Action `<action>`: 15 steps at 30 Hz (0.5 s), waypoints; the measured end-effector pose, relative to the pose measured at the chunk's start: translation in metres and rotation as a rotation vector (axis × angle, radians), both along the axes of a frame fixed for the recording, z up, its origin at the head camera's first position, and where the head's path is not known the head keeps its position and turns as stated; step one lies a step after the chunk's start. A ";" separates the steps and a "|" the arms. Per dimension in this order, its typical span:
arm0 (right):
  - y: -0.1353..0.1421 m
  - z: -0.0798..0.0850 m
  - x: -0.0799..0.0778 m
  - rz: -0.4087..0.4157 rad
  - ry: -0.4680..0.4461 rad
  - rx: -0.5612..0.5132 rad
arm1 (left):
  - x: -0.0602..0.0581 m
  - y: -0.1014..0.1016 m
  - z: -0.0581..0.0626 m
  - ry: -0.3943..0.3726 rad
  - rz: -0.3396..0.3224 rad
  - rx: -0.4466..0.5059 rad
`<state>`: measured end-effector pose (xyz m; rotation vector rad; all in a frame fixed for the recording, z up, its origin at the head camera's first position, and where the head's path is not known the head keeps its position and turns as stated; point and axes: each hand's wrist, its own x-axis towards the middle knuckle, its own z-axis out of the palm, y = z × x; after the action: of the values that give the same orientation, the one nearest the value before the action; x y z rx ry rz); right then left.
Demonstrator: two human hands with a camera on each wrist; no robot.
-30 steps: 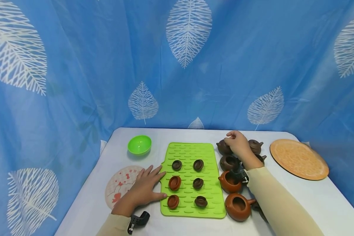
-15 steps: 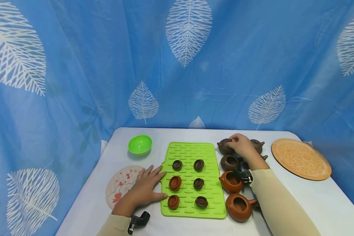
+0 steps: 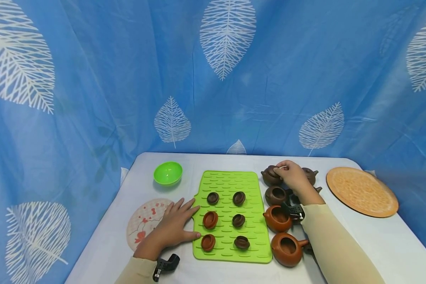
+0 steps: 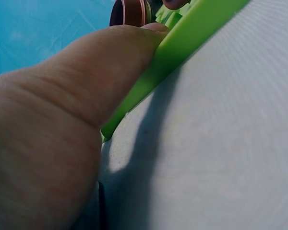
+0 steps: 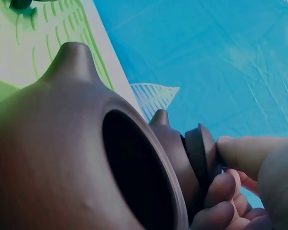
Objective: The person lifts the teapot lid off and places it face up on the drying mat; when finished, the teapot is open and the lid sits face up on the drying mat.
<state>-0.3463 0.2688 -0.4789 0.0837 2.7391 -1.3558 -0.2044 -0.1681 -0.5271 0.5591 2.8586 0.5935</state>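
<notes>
My right hand [image 3: 294, 178] pinches the dark brown lid [image 5: 201, 149] of the far teapot [image 3: 270, 176], right of the mat. In the right wrist view the lid stands tilted at that teapot's mouth, a dark gap showing at its edge. Nearer that camera is an open dark teapot [image 5: 53, 158]. My left hand [image 3: 175, 225] lies spread at the left edge of the green mat [image 3: 227, 252], its thumb touching the rim. On the mat lie several teapot lids, dark brown ones [image 3: 239, 198] and two reddish ones [image 3: 210, 220].
Two reddish lidless teapots [image 3: 286, 249] stand along the mat's right side, with more dark teapots [image 3: 309, 175] partly behind my right arm. A round orange-brown board [image 3: 362, 192] lies at the right. At the left are a green bowl [image 3: 168, 174] and a round patterned mat [image 3: 142, 221].
My right hand has come down onto the far teapot and taken its lid between the fingers; the lid now looks slightly tilted. My left hand stays in place.
</notes>
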 end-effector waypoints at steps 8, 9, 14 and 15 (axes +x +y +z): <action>0.001 0.000 0.002 -0.014 -0.006 -0.033 | 0.000 0.000 -0.001 -0.001 -0.008 0.002; 0.001 0.000 0.002 -0.016 -0.007 -0.042 | 0.000 0.000 -0.002 -0.001 -0.008 0.001; 0.002 0.001 0.002 -0.012 -0.014 -0.146 | 0.000 -0.001 -0.002 0.000 -0.003 0.001; 0.002 0.001 0.001 -0.008 -0.013 -0.167 | 0.000 0.000 -0.002 0.002 -0.003 0.000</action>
<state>-0.3452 0.2708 -0.4782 0.0924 2.6060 -1.5733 -0.2044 -0.1686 -0.5291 0.5646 2.8594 0.5930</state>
